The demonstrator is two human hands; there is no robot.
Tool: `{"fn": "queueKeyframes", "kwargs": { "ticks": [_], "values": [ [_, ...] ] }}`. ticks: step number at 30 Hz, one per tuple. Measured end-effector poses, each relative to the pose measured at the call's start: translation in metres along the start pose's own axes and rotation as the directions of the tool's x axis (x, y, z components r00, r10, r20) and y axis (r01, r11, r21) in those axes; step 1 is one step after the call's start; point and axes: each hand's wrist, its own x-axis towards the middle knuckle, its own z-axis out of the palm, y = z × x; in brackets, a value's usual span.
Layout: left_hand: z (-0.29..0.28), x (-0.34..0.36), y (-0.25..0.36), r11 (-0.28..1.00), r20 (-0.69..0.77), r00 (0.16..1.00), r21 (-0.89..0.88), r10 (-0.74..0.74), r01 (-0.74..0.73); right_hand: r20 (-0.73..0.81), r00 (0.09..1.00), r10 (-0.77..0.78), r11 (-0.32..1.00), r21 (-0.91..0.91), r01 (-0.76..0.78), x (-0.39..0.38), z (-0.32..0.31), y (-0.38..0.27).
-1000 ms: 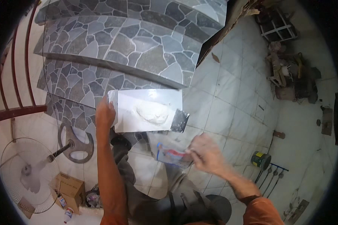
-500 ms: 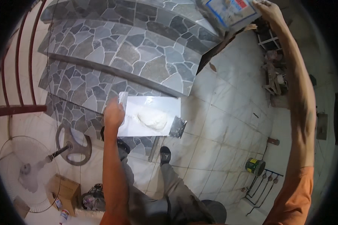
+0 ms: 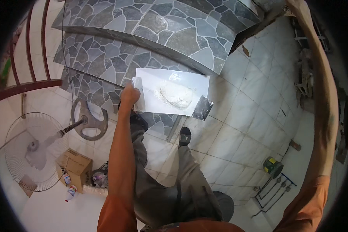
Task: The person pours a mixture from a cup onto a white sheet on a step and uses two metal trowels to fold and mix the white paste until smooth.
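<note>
A white board [image 3: 150, 75] lies at the foot of the stone-patterned steps, with a mound of white powder or paste [image 3: 176, 96] on its middle. My left hand [image 3: 130, 95] is closed at the board's left end, on a broad, flat greyish scraper [image 3: 139, 101] that stands along that edge. A dark, white-smeared square blade [image 3: 202, 108] rests at the board's lower right corner. My right arm reaches far up to the right. Cut by the upper rim, my right hand [image 3: 296, 5] has its fingers mostly hidden, and whatever it may hold is out of view.
Stone-patterned steps [image 3: 162, 29] rise ahead. To the left are a red railing [image 3: 31, 87], a steering-wheel-shaped base [image 3: 89, 118], a fan [image 3: 36, 149], a cardboard box [image 3: 76, 166] and bottles. A green bucket [image 3: 272, 166] and pipes [image 3: 272, 193] are at lower right.
The printed translucent bag or tub in my right hand has gone out of view as that hand moved up and right. My view has shifted, so the board appears higher and farther right.
</note>
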Motion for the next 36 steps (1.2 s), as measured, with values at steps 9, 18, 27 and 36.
{"fn": "queueKeyframes", "kwargs": {
  "ticks": [9, 18, 27, 36],
  "values": [
    [0.064, -0.004, -0.054, 0.871, -0.081, 0.985, -0.482, -0.151, 0.093, 0.442, 0.891, 0.106, 0.940, 0.249, -0.235, -0.454, -0.012, -0.053],
    [0.117, 0.003, -0.111, 0.769, 0.023, 0.927, -0.551, -0.374, 0.324, 0.869, 0.144, 0.473, 0.646, -0.230, -0.728, -0.952, -0.130, -0.056],
    [0.037, -0.068, -0.037, 0.946, 0.034, 0.958, -0.152, -0.286, 0.288, 0.974, 0.225, -0.011, 0.951, 0.080, -0.299, -1.066, -0.186, -0.131],
    [0.048, -0.215, 0.050, 0.896, 0.261, 0.857, -0.104, 0.444, -0.433, 0.890, -0.209, 0.404, -0.044, -0.209, -0.977, -1.045, -0.190, -0.235]
  ]
}}
